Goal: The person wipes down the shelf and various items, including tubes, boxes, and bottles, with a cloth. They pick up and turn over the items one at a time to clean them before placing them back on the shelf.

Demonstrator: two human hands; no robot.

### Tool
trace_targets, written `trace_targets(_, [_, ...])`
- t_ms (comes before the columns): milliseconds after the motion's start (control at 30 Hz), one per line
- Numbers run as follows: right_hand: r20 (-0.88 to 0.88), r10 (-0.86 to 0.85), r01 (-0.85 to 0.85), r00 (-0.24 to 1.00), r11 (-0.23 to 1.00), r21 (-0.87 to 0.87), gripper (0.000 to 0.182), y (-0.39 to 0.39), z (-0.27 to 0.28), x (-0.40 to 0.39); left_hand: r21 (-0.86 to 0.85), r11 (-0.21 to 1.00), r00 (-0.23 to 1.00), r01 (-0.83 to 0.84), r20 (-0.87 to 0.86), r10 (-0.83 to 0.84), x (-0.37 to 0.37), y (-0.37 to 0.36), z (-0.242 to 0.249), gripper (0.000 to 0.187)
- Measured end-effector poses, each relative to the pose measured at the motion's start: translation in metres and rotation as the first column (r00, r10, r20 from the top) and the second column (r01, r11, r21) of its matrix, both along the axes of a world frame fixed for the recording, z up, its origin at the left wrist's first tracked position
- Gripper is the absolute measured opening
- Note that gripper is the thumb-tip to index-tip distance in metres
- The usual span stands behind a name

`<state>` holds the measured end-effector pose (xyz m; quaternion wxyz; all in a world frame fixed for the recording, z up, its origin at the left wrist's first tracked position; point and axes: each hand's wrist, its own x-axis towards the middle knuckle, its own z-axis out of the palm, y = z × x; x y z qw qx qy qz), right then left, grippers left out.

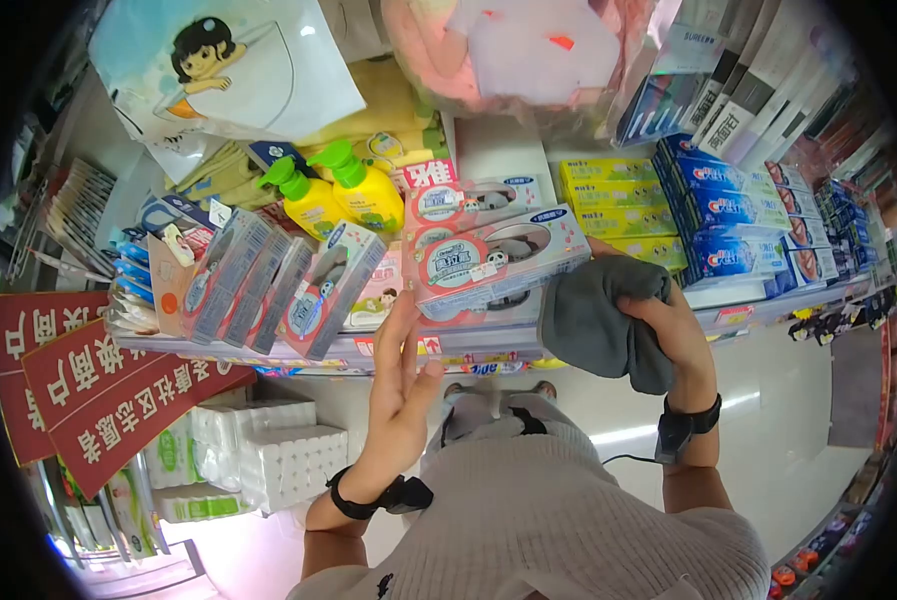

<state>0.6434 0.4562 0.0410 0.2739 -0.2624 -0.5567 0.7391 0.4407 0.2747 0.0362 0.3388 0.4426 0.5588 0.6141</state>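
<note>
My left hand (398, 385) is at the shelf's front edge, its fingertips against the near left corner of a pink and white box (498, 262) with a panda picture. That box lies tilted over similar boxes. A dark grey cloth (603, 320) is gripped in my right hand (668, 325), bunched under the thumb and hanging beside the box's right end. Some fingers of my right hand are hidden behind the cloth and box. More pink and white boxes (330, 290) lean in a row to the left, beside two yellow pump bottles (363, 200).
Green and yellow boxes (618, 205) and blue toothpaste boxes (723, 210) are stacked to the right. Red signs (118, 400) and white paper rolls (293, 465) are at the lower left. The shelf edge (348, 348) runs across in front of my body.
</note>
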Motion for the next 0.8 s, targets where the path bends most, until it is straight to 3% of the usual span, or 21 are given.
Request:
trace_targets(33, [0.015, -0.01, 0.01, 1.0, 1.0, 0.002, 0.053, -0.004, -0.002, 0.001, -0.012, 1.0, 1.0, 0.004, 0.009, -0.004, 0.0, -0.001, -0.004, 0.06])
trace_targets(100, [0.032, -0.049, 0.05, 0.998, 0.998, -0.044, 0.052, -0.008, -0.003, -0.002, -0.005, 1.0, 0.984, -0.029, -0.178, 0.028, -0.002, -0.001, -0.009, 0.064])
trace_targets(133, [0.039, -0.082, 0.085, 0.996, 0.994, -0.075, 0.052, -0.009, -0.003, -0.004, -0.009, 1.0, 0.985, -0.028, -0.172, 0.026, -0.005, 0.001, -0.01, 0.064])
trace_targets(200, [0.001, -0.105, 0.105, 0.994, 0.989, -0.106, 0.051, -0.007, -0.008, 0.0, -0.042, 0.976, 0.839, -0.215, -0.52, 0.162, -0.017, 0.009, -0.01, 0.075])
trace_targets(300, [-0.072, -0.203, 0.186, 0.977, 0.964, -0.189, 0.049, -0.011, -0.003, 0.007, -0.029, 0.989, 0.775, -0.147, -0.625, 0.097, -0.04, 0.028, -0.007, 0.086])
trace_targets(333, [-0.102, -0.281, 0.25, 0.954, 0.937, -0.244, 0.048, -0.014, 0.0, 0.01, -0.03, 0.989, 0.78, -0.144, -0.619, 0.095, -0.043, 0.034, -0.005, 0.086])
trace_targets(400, [-0.105, -0.385, 0.34, 0.917, 0.891, -0.3, 0.047, -0.02, 0.003, 0.016, -0.044, 0.999, 0.954, 0.026, -0.296, -0.038, -0.044, 0.047, 0.0, 0.089])
trace_targets(433, [-0.108, -0.481, 0.417, 0.87, 0.835, -0.359, 0.046, -0.023, 0.005, 0.017, -0.041, 0.999, 0.956, 0.035, -0.29, -0.046, -0.047, 0.05, -0.005, 0.089])
trace_targets(467, [-0.093, -0.557, 0.487, 0.826, 0.787, -0.379, 0.046, -0.029, 0.011, 0.014, -0.061, 0.998, 0.931, 0.01, -0.363, -0.031, -0.05, 0.052, -0.013, 0.086])
trace_targets(600, [-0.143, -0.578, 0.518, 0.804, 0.797, -0.309, 0.048, -0.034, 0.007, 0.01, -0.032, 0.997, 0.807, -0.07, -0.589, 0.038, -0.055, 0.056, -0.033, 0.076])
trace_targets(667, [-0.175, -0.648, 0.665, 0.742, 0.745, 0.061, 0.045, -0.039, 0.011, -0.005, -0.006, 0.998, 0.868, -0.056, -0.495, 0.046, -0.048, 0.052, -0.027, 0.072])
trace_targets(700, [-0.174, -0.654, 0.672, 0.736, 0.738, 0.067, 0.045, -0.04, 0.015, -0.011, 0.015, 0.999, 0.915, -0.05, -0.4, 0.052, -0.045, 0.049, -0.021, 0.069])
trace_targets(733, [-0.137, -0.701, 0.674, 0.7, 0.584, 0.454, 0.041, -0.042, 0.021, -0.017, 0.018, 0.999, 0.917, -0.038, -0.397, 0.043, -0.043, 0.044, -0.015, 0.069])
trace_targets(767, [-0.119, -0.75, 0.54, 0.651, 0.348, 0.766, 0.038, -0.046, 0.026, -0.024, 0.044, 0.999, 0.912, -0.021, -0.409, 0.037, -0.042, 0.037, -0.01, 0.068])
trace_targets(800, [-0.178, -0.732, 0.494, 0.657, 0.239, 0.836, 0.037, -0.053, 0.029, -0.034, 0.068, 0.998, 0.906, -0.005, -0.421, 0.033, -0.042, 0.03, -0.007, 0.068])
